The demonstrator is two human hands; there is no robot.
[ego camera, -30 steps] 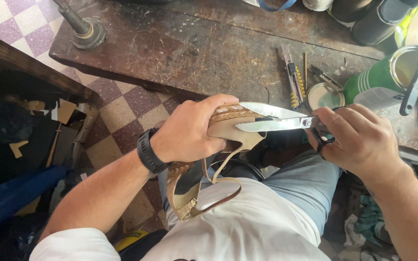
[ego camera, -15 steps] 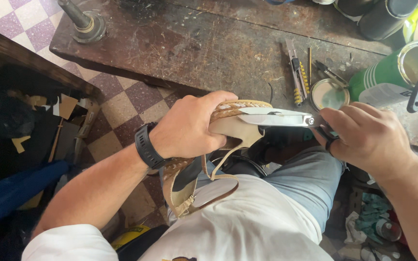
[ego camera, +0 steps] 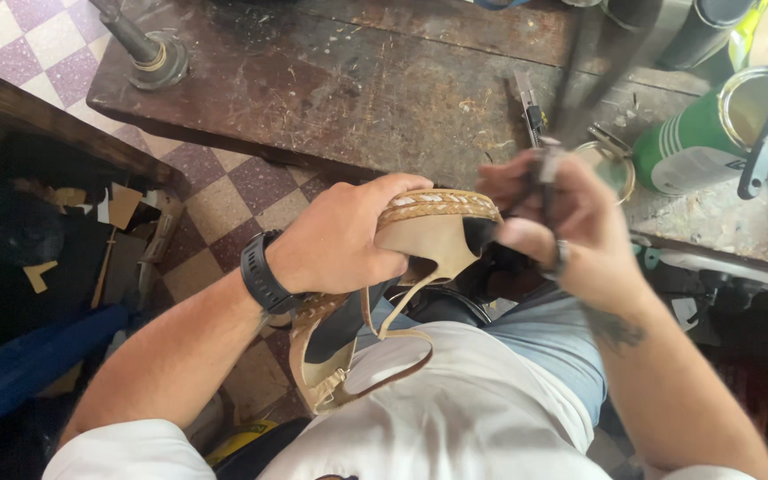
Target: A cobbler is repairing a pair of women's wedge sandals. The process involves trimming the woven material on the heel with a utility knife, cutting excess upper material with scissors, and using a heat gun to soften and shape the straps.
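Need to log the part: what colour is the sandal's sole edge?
Woven tan braid on the beige wedge sandal, held by the left hand; head view.

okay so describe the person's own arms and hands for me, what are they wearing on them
Both arms are bare below short white sleeves. The left wrist carries a black watch with a wide band. The right hand wears a dark ring, and its forearm bears a dark tattoo.

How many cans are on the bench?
3: a green can with a brush in it at right, and two dark cans cut off by the top edge. More may be out of frame.
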